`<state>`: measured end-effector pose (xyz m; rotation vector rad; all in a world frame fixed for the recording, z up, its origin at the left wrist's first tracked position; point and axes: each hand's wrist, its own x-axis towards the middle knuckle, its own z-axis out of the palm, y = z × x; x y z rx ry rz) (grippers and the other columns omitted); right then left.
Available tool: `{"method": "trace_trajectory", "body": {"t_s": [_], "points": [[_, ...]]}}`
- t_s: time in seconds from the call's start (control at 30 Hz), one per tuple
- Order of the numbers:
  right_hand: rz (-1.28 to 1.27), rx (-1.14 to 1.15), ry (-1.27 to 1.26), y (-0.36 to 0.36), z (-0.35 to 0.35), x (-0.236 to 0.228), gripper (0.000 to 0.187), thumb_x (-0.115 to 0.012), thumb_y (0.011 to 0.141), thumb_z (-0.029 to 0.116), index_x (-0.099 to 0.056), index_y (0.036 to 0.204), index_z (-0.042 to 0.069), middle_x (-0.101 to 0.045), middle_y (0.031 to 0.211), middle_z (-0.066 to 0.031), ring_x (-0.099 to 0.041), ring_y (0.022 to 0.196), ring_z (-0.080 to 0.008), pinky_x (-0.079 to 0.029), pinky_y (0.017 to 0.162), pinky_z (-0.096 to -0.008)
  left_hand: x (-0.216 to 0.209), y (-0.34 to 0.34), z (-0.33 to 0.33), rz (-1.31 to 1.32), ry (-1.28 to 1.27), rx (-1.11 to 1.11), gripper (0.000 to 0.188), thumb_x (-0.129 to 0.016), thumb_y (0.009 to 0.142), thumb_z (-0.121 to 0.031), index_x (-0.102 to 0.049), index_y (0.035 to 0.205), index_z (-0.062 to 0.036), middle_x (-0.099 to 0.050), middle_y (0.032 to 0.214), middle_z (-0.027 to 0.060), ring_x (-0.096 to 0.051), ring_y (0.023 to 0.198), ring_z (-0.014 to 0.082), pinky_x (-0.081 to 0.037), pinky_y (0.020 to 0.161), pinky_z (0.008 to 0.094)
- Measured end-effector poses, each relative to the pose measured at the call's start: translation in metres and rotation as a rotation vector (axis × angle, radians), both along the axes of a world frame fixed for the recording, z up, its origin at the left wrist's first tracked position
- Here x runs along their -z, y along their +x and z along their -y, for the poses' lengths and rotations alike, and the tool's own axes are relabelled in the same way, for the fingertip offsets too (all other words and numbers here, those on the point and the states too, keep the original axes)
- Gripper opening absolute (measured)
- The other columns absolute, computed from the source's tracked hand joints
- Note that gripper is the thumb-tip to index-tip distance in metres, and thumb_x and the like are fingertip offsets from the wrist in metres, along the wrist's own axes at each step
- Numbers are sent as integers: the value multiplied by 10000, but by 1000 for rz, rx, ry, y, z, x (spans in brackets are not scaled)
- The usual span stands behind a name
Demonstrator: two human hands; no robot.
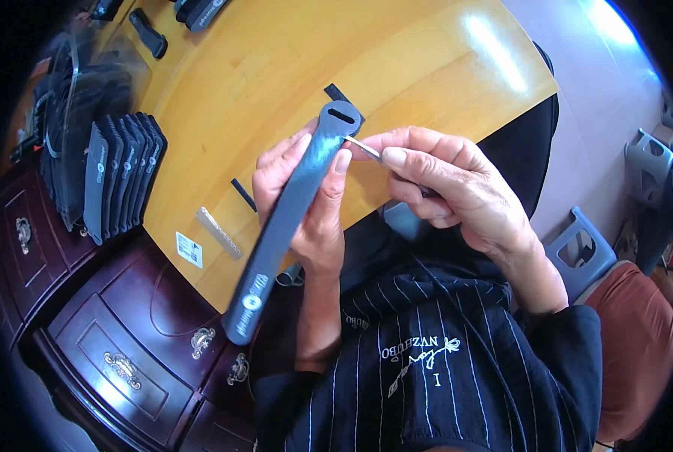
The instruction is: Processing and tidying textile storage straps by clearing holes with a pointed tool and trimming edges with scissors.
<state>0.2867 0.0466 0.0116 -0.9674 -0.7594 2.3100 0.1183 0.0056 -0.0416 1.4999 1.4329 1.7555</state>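
A long dark grey strap slants across the middle of the head view. It has a white printed mark near its lower end and a rounded upper end with a dark slot. My left hand is closed round its upper half, the thumb on the right side and fingers behind. In my right hand is a slim pointed metal tool, pinched between thumb and forefinger. Its tip touches or nearly touches the strap's edge just below the slotted end. Whether it is tweezers or small scissors, I cannot tell. A black strip shows behind the slotted end.
Folded dark grey straps stand in a row at the left of the yellow wooden table. A small ruler, a white label and a black strip lie nearer. Dark drawers are lower left; grey stools stand right.
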Motion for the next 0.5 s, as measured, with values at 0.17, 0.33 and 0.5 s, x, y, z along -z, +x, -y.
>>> {"method": "trace_trajectory", "body": {"t_s": [0.17, 0.33, 0.5], "points": [[133, 91, 340, -13, 10, 6, 234, -530, 965, 171, -597, 1120, 9, -524, 674, 3, -507, 576, -80, -403, 523, -207, -9, 5, 5, -183, 110, -102, 369, -708, 790, 32, -535, 1115, 57, -571, 1121, 224, -607, 980, 286, -516, 830, 350], [575, 159, 990, -20, 20, 10, 206, -516, 962, 121, -600, 1110, 6, -557, 722, -25, -506, 621, -84, -425, 566, -221, -20, 10, 13, -305, -69, -231, 313, -716, 793, 9, -605, 1075, 89, -554, 1112, 181, -613, 987, 274, -521, 846, 325], [-183, 76, -237, -11, 10, -2, 216, -537, 959, 159, -591, 1110, 14, -543, 703, 12, -494, 575, -61, -406, 520, -201, -23, 3, 15, -431, -111, -154, 393, -723, 767, 56, -524, 1106, 63, -521, 1112, 194, -605, 991, 314, -546, 819, 355]]}}
